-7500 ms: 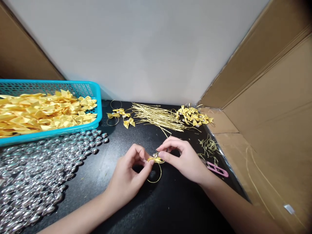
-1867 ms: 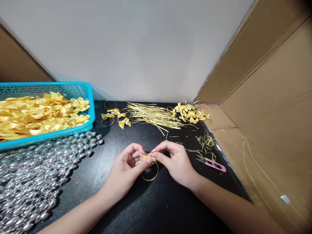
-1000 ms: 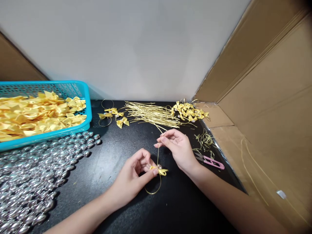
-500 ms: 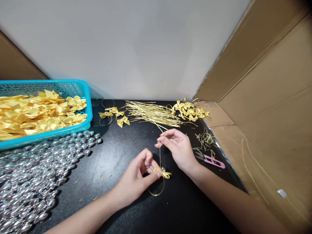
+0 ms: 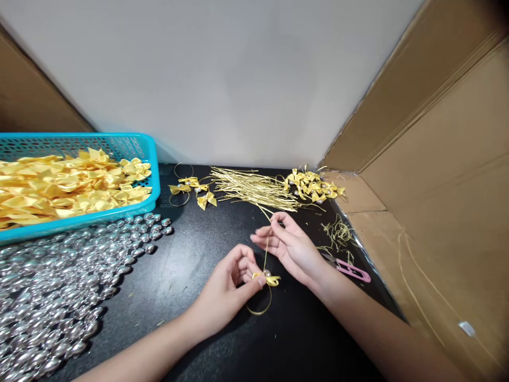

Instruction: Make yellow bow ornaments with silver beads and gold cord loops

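A yellow ribbon bow (image 5: 273, 280) with a small silvery bead is pinched between the thumb and fingers of my left hand (image 5: 234, 286). A loop of gold cord (image 5: 260, 312) hangs below the bow. From the bow a straight length of the cord runs upward to my right hand (image 5: 292, 246), whose thumb and index finger pinch its upper end while the other fingers are spread. Just beyond my right hand lies a bundle of gold cords (image 5: 254, 188) on the black table.
A blue basket (image 5: 156, 175) of yellow bows stands at the left, behind many silver beads (image 5: 59, 292). Beaded bows lie left (image 5: 207, 199) and right (image 5: 314, 185) of the cords. Pink snips (image 5: 353, 269) and cord scraps (image 5: 339, 232) are at the right, near cardboard walls (image 5: 445, 132).
The fingers of my right hand have spread apart, with the thumb and index finger still on the cord. The whole view has shifted slightly, while my left hand keeps its pinch on the bow.
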{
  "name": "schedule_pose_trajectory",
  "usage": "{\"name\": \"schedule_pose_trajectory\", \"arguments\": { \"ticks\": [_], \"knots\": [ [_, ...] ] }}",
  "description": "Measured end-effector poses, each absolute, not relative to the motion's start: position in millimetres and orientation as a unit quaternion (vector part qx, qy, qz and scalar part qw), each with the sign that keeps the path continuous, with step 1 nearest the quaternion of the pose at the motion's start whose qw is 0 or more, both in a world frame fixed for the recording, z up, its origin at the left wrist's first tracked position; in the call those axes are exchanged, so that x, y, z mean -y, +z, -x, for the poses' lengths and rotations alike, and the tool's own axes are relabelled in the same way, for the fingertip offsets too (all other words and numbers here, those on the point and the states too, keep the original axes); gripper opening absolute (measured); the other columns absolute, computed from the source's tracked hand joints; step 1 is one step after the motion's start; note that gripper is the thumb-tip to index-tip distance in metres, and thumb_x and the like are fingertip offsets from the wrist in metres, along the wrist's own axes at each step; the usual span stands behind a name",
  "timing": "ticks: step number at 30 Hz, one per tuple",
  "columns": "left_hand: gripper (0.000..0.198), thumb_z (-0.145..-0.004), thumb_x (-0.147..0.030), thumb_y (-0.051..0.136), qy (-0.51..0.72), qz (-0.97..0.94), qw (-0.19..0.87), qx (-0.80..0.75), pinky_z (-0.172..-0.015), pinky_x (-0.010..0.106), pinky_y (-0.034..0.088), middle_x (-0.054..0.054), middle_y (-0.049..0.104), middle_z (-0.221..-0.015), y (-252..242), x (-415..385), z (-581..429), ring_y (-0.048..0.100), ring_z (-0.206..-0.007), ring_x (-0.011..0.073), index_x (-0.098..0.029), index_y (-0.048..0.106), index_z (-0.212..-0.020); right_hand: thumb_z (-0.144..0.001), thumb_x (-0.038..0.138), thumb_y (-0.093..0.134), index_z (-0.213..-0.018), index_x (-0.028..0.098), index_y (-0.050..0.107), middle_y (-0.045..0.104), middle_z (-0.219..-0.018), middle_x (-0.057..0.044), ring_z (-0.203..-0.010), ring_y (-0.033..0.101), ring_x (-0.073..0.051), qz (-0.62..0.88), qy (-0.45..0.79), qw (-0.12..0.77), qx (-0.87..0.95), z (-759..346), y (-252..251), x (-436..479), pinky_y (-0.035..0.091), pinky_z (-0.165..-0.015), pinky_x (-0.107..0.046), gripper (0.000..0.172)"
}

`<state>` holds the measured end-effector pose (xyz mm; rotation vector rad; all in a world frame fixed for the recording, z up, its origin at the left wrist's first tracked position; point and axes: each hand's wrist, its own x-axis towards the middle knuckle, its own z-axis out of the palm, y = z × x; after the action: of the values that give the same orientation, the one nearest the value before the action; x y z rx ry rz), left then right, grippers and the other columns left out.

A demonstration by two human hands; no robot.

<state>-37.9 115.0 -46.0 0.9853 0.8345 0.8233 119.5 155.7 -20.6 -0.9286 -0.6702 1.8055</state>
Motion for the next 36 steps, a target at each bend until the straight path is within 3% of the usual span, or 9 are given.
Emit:
{"name": "schedule_pose_trajectory", "arguments": {
  "ticks": [3, 6, 11, 20, 24, 29, 32, 34, 36],
  "knots": [
    [0.026, -0.078, -0.030, 0.071, 0.340, -0.465, 0.718, -0.391, -0.062, 0.024, 0.039, -0.003, 0.058, -0.068, -44.6, -116.3, 39.4, 0.051, -0.062, 0.0114, -0.018, 0.059, -0.097, -0.076, 0.034, 0.073, -0.085, 0.024, 0.046, 0.052, -0.057, 0.011, -0.044, 0.044, -0.005, 0.364, 0.768, 0.453, 0.270, -118.5, -12.1, -150.9, 0.044, -0.059, -0.022, 0.031],
    [0.021, -0.079, -0.032, 0.068, 0.307, -0.500, 0.710, -0.390, -0.064, 0.025, 0.041, 0.001, 0.064, -0.074, -43.7, -117.1, 40.5, 0.056, -0.066, 0.0140, -0.017, 0.069, -0.094, -0.081, 0.034, 0.068, -0.085, 0.023, 0.047, 0.037, -0.053, 0.011, -0.043, 0.023, -0.005, 0.352, 0.773, 0.447, 0.280, -114.1, -5.3, -144.7, 0.033, -0.050, -0.019, 0.023],
    [0.016, -0.083, -0.029, 0.063, 0.296, -0.584, 0.655, -0.377, -0.076, 0.031, 0.047, 0.008, 0.070, -0.087, -44.5, -117.6, 41.0, 0.062, -0.082, 0.0211, -0.019, 0.075, -0.081, -0.081, 0.036, 0.066, -0.082, 0.023, 0.048, 0.030, -0.055, 0.009, -0.047, 0.022, -0.007, 0.353, 0.763, 0.449, 0.302, -103.5, -5.1, -139.7, 0.022, -0.044, -0.019, 0.022],
    [0.019, -0.087, -0.028, 0.058, 0.271, -0.606, 0.645, -0.379, -0.071, 0.029, 0.045, 0.006, 0.068, -0.080, -46.3, -118.4, 43.1, 0.059, -0.076, 0.0195, -0.018, 0.073, -0.082, -0.077, 0.031, 0.067, -0.080, 0.021, 0.049, 0.028, -0.052, 0.012, -0.043, 0.010, -0.004, 0.366, 0.776, 0.440, 0.264, -90.4, -6.4, -150.8, 0.011, -0.040, -0.017, 0.022],
    [0.018, -0.087, -0.027, 0.058, 0.279, -0.607, 0.644, -0.372, -0.071, 0.028, 0.043, 0.004, 0.067, -0.081, -43.9, -118.5, 43.0, 0.056, -0.076, 0.0180, -0.019, 0.072, -0.079, -0.078, 0.029, 0.062, -0.079, 0.020, 0.050, 0.025, -0.052, 0.012, -0.041, 0.010, -0.004, 0.373, 0.773, 0.447, 0.251, -90.2, -4.3, -151.7, 0.010, -0.038, -0.017, 0.015],
    [0.017, -0.084, -0.031, 0.061, 0.293, -0.573, 0.659, -0.391, -0.072, 0.029, 0.044, 0.006, 0.067, -0.084, -47.2, -119.5, 42.2, 0.058, -0.077, 0.0185, -0.017, 0.071, -0.080, -0.072, 0.021, 0.057, -0.074, 0.014, 0.056, 0.032, -0.053, 0.010, -0.042, 0.017, -0.001, 0.369, 0.780, 0.446, 0.238, -97.7, -4.2, -153.7, 0.018, -0.040, -0.015, 0.007],
    [0.019, -0.084, -0.032, 0.062, 0.291, -0.563, 0.665, -0.396, -0.072, 0.029, 0.044, 0.006, 0.068, -0.085, -49.9, -120.1, 42.1, 0.058, -0.077, 0.0183, -0.016, 0.071, -0.082, -0.072, 0.018, 0.062, -0.077, 0.012, 0.058, 0.045, -0.057, 0.007, -0.045, 0.036, -0.001, 0.382, 0.771, 0.431, 0.272, -105.2, -3.2, -153.1, 0.031, -0.046, -0.014, 0.008],
    [0.019, -0.083, -0.032, 0.063, 0.293, -0.553, 0.672, -0.396, -0.072, 0.028, 0.044, 0.005, 0.068, -0.084, -50.2, -120.4, 42.1, 0.058, -0.077, 0.0174, -0.015, 0.071, -0.083, -0.078, 0.025, 0.063, -0.083, 0.014, 0.057, 0.059, -0.070, 0.001, -0.055, 0.052, -0.005, 0.387, 0.760, 0.418, 0.314, -110.1, -2.5, -151.5, 0.042, -0.055, -0.017, 0.014],
    [0.018, -0.083, -0.032, 0.064, 0.298, -0.542, 0.681, -0.393, -0.071, 0.027, 0.043, 0.004, 0.067, -0.081, -49.5, -120.9, 42.0, 0.057, -0.075, 0.0165, -0.015, 0.069, -0.082, -0.084, 0.035, 0.059, -0.086, 0.018, 0.052, 0.066, -0.083, -0.003, -0.061, 0.060, -0.009, 0.395, 0.742, 0.400, 0.366, -114.2, -3.1, -149.9, 0.047, -0.059, -0.022, 0.019]
  ]
}}
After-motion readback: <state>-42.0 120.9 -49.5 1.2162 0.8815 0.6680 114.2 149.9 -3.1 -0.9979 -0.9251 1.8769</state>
